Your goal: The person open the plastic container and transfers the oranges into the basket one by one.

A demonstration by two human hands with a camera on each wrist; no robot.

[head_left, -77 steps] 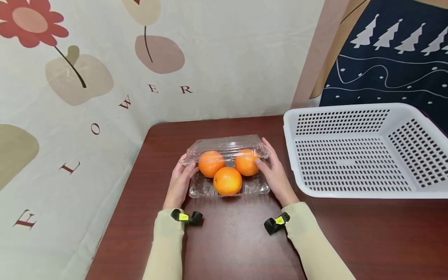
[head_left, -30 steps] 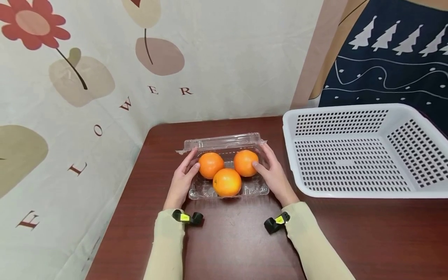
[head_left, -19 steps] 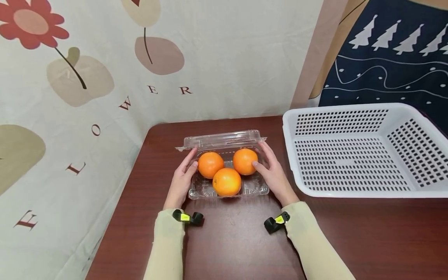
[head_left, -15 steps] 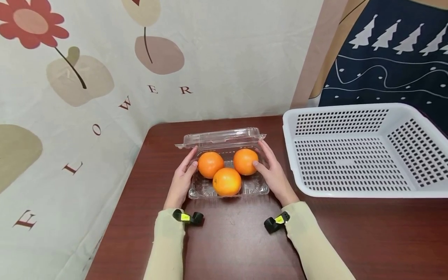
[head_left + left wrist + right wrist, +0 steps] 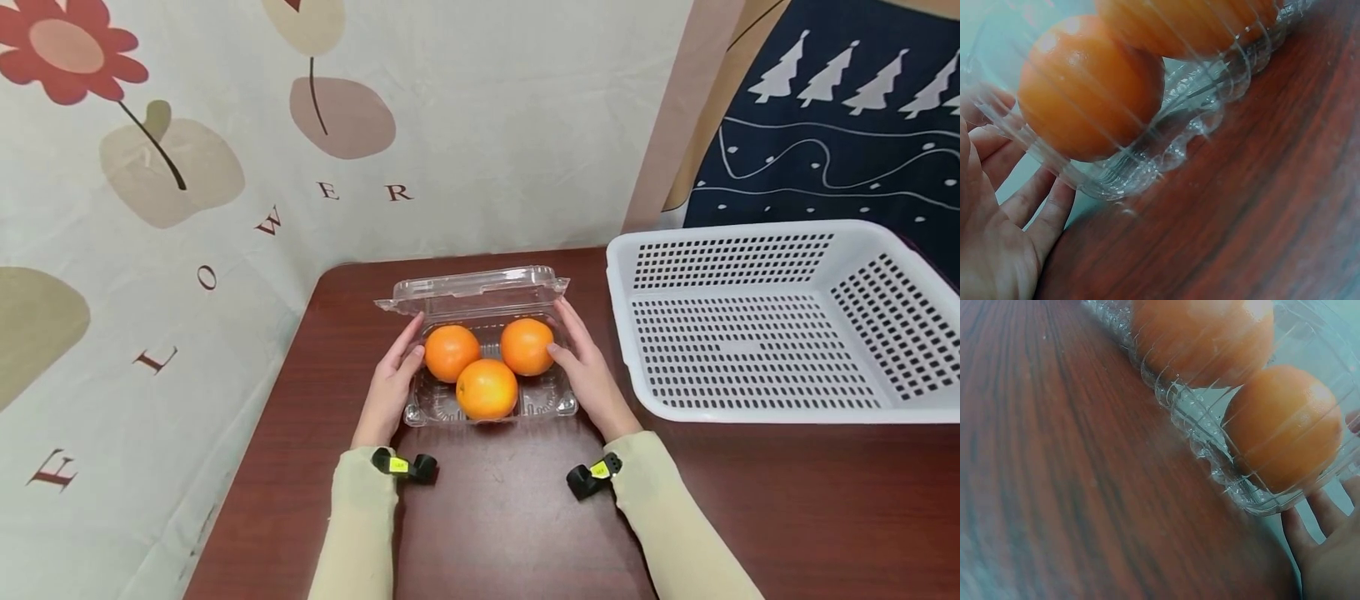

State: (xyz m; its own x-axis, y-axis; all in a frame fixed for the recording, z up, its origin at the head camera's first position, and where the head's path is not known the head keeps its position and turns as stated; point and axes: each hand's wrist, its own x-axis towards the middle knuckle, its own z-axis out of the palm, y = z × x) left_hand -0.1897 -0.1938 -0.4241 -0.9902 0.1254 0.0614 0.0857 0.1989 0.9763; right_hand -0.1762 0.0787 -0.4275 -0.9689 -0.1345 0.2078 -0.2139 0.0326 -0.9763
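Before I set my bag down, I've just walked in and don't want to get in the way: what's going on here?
Someone has both hands on a clear box on the table. The left hand touches its left side, and the right hand its right side. The lid is raised at the far edge. Three oranges sit inside the box, and a white basket stands to its right.

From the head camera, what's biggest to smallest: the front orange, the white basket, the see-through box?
1. White perforated plastic basket
2. Clear plastic clamshell box
3. Front orange
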